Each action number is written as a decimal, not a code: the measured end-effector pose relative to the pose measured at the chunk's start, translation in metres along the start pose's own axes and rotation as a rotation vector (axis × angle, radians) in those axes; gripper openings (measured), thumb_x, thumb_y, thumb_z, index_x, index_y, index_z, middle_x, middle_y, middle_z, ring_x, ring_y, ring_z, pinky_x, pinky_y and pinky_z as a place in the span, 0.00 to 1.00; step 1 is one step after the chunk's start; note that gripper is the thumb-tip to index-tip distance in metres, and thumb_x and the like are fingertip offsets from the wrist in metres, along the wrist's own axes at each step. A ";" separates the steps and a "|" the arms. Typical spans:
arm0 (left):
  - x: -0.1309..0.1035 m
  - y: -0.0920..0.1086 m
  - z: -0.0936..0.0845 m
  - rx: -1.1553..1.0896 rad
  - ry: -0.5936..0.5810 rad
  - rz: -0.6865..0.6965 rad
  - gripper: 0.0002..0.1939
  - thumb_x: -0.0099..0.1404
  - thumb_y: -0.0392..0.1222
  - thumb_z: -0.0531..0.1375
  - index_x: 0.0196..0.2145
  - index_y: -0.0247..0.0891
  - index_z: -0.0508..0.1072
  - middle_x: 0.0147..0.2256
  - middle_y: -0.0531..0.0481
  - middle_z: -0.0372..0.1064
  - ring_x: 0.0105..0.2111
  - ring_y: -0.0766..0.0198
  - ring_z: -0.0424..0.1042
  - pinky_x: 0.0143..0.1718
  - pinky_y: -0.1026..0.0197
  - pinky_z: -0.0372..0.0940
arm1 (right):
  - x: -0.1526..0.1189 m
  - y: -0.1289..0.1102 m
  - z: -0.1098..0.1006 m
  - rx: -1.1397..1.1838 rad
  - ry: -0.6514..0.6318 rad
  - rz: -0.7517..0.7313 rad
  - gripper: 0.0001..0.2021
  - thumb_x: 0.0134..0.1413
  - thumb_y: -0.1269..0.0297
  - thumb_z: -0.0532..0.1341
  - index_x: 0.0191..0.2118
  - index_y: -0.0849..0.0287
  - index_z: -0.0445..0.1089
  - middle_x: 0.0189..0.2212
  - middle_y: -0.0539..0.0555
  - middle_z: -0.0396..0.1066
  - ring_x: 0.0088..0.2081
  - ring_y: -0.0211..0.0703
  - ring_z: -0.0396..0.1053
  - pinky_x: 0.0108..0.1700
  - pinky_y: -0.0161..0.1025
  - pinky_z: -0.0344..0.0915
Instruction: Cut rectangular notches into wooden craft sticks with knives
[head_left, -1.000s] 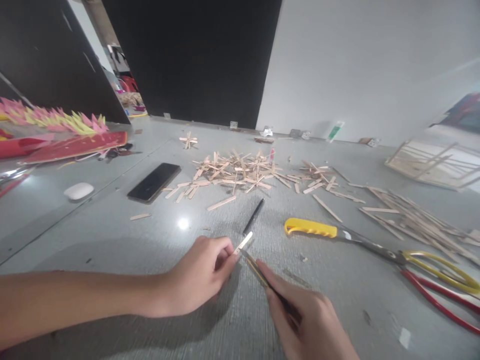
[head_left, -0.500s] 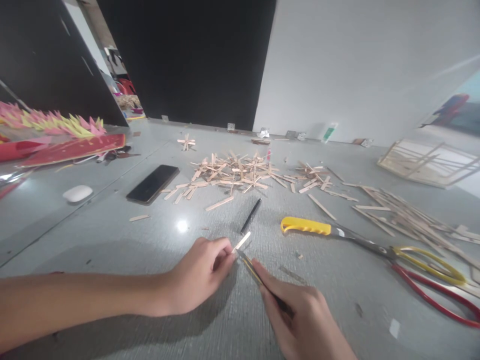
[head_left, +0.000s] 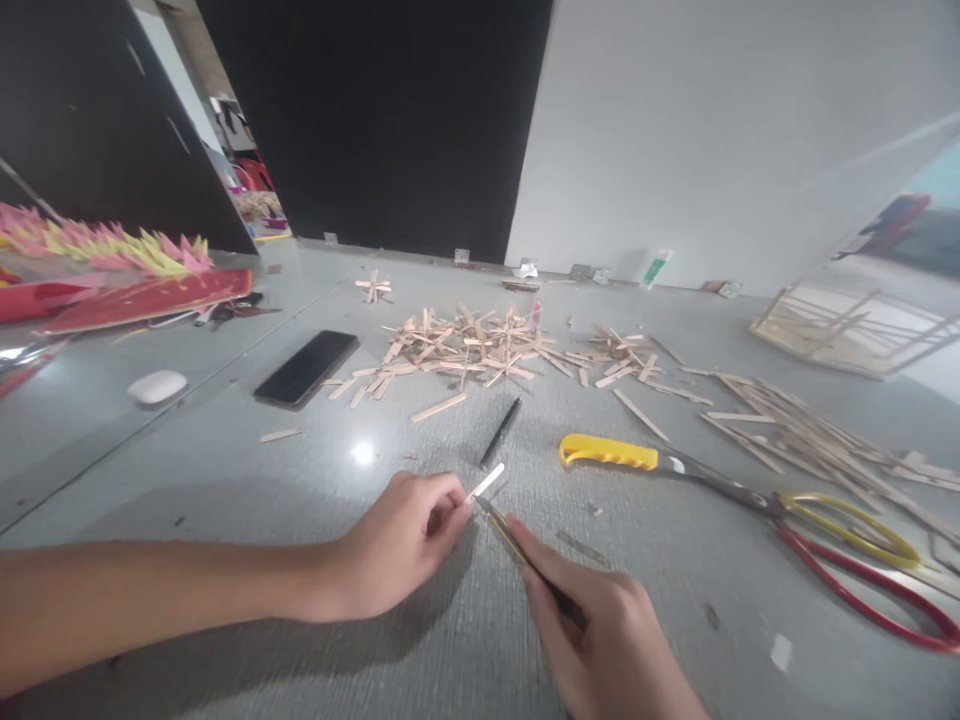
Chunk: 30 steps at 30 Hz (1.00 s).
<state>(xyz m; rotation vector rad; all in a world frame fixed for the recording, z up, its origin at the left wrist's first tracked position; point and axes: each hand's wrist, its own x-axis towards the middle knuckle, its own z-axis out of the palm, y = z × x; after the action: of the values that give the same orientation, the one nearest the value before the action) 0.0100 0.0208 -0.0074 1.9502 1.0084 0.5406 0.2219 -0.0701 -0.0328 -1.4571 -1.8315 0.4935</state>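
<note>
Apparently for control, your left hand (head_left: 397, 545) is pinching a wooden craft stick (head_left: 491, 481) by its near end; your closed right hand (head_left: 600, 630) is angling a utility knife (head_left: 505, 533) toward it.

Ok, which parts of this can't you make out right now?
Head view, wooden stick: near end hidden by the left hand.
Head view, knife: most of its handle covered by the right hand.
Head view, blade contact with the stick: too small and blurred to tell.
Head view, pink-and-yellow strip: cut off by the left edge.
Head view, green-and-white item at the back: markings too small to read.
</note>
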 end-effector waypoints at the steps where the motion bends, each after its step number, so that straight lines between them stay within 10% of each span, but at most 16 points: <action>1: 0.000 0.000 0.000 -0.003 -0.002 -0.004 0.15 0.75 0.43 0.55 0.29 0.39 0.65 0.19 0.61 0.58 0.20 0.70 0.53 0.22 0.66 0.48 | 0.000 0.001 0.000 0.007 -0.001 0.007 0.22 0.69 0.64 0.53 0.58 0.65 0.78 0.18 0.49 0.67 0.17 0.34 0.61 0.23 0.28 0.64; 14: 0.006 0.006 -0.011 -0.193 -0.172 -0.175 0.20 0.77 0.53 0.52 0.29 0.41 0.64 0.19 0.61 0.55 0.11 0.71 0.58 0.07 0.71 0.52 | 0.002 -0.001 -0.008 0.170 0.008 0.179 0.21 0.67 0.55 0.58 0.56 0.58 0.81 0.16 0.50 0.67 0.17 0.40 0.66 0.20 0.31 0.67; 30: 0.005 0.003 -0.005 -0.074 -0.066 -0.057 0.20 0.77 0.46 0.53 0.26 0.39 0.64 0.18 0.59 0.55 0.16 0.72 0.57 0.17 0.69 0.51 | 0.003 -0.002 -0.008 0.183 0.002 0.197 0.21 0.67 0.56 0.58 0.55 0.58 0.81 0.16 0.50 0.67 0.16 0.38 0.65 0.22 0.31 0.70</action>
<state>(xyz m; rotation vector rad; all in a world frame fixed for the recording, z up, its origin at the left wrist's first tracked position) 0.0110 0.0262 -0.0022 1.8563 0.9856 0.4721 0.2263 -0.0689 -0.0255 -1.5172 -1.6030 0.7363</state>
